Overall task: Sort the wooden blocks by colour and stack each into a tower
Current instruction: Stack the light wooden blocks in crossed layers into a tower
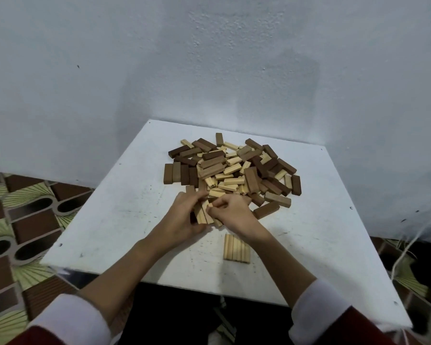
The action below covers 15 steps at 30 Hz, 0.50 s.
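Observation:
A heap of wooden blocks (234,168), dark brown and pale mixed, lies at the middle of the white table (115,215). At its near edge both hands meet over a few pale blocks (204,215). My left hand (182,217) grips these pale blocks from the left, fingers curled round them. My right hand (232,215) pinches the same bunch from the right with curled fingers. A flat row of pale blocks (237,248) lies side by side on the table just in front of my right wrist. Several dark blocks (181,173) lie lined up at the heap's left.
The table stands against a pale wall (209,58). Patterned floor tiles (23,220) show on the left, and loose strings (408,245) hang at the right. A single dark block (266,210) lies just right of my right hand.

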Tool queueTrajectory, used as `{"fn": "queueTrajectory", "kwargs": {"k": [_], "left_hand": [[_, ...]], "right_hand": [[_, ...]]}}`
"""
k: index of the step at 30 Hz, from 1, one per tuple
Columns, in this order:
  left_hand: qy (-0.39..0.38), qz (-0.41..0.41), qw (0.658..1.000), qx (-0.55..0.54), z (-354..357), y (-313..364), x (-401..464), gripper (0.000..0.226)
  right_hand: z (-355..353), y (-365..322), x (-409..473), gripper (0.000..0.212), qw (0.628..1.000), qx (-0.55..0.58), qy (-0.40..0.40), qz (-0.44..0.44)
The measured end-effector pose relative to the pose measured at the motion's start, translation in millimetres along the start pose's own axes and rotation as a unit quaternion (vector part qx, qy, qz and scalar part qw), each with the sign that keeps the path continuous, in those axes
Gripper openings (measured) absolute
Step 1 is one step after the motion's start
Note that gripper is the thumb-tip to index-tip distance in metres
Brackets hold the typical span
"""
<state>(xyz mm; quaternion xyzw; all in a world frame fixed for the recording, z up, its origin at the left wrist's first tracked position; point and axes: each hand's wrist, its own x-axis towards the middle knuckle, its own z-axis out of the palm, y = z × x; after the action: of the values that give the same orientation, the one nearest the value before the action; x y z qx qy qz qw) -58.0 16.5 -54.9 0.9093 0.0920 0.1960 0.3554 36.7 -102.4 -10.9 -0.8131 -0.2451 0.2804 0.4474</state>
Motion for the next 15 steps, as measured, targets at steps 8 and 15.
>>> {"fn": "queueTrajectory", "kwargs": {"k": [8,15], "left_hand": [[-0.016,-0.009,1.000,0.005,-7.3,7.2,-23.9,0.069],[-0.064,0.026,0.995,0.071,-7.9,-4.9,-34.8,0.051]], "right_hand": [[10.5,0.6,-4.2,0.018,0.997,-0.070,0.007,0.029],[22.7,-1.6,-7.8,0.011,0.984,-0.172,0.034,-0.001]]}}
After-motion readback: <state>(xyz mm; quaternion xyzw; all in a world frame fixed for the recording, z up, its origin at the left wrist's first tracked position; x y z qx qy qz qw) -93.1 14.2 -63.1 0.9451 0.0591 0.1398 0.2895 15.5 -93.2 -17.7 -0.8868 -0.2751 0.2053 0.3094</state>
